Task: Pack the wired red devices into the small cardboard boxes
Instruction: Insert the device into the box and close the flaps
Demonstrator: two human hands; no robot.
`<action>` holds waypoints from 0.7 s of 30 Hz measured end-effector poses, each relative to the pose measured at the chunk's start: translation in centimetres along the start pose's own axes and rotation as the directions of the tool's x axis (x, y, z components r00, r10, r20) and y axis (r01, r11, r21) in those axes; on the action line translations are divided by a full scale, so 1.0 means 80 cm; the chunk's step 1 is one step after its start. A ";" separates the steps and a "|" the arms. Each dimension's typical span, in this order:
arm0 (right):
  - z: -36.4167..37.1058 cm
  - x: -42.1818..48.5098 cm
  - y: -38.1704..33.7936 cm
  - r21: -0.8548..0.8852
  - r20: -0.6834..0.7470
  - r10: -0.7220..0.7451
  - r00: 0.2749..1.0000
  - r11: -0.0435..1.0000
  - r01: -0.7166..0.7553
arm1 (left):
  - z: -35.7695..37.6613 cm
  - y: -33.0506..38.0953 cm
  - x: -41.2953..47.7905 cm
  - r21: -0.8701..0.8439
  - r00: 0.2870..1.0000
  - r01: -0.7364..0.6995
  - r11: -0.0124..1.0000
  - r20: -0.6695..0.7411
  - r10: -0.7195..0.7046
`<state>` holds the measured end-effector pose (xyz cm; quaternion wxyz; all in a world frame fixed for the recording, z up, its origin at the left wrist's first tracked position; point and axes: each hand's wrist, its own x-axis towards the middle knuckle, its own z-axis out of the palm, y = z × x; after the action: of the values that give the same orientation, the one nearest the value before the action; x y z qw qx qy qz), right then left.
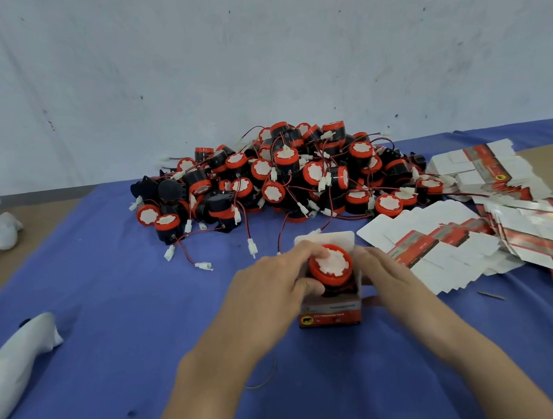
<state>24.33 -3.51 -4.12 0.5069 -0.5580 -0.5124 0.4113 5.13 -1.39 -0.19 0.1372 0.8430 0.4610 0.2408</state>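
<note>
A small cardboard box (330, 314) with a red and grey printed front stands open on the blue cloth at the centre. A red device (334, 266) with a white face sits partly inside it, top sticking out. My left hand (276, 287) grips the device from the left, fingers curled over its rim. My right hand (382, 273) holds the box's right side. The open box flap (324, 238) stands up behind the device. A large heap of red and black wired devices (285, 177) lies further back.
Flat unfolded box blanks (442, 246) are spread at the right, with more stacked at the far right (489, 170). White cloth bundles lie at the left (15, 366) and far left (2, 229). Loose wires with white plugs (202, 265) trail from the heap. A grey wall stands behind.
</note>
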 end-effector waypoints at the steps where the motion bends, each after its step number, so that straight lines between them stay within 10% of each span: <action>1: 0.005 0.001 0.002 -0.014 0.005 -0.020 1.000 1.000 0.020 | 0.002 0.000 0.000 0.031 1.000 0.000 1.000 0.006 -0.001; 21: 0.052 0.002 0.031 -0.001 0.063 -0.079 0.995 0.997 0.079 | 0.018 -0.010 0.003 0.310 0.991 0.105 0.945 0.043 -0.124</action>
<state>20.66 -2.62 -7.18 0.5056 -0.5250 -0.5503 0.4073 5.45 -0.78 -1.66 0.0324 0.8329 0.5366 0.1316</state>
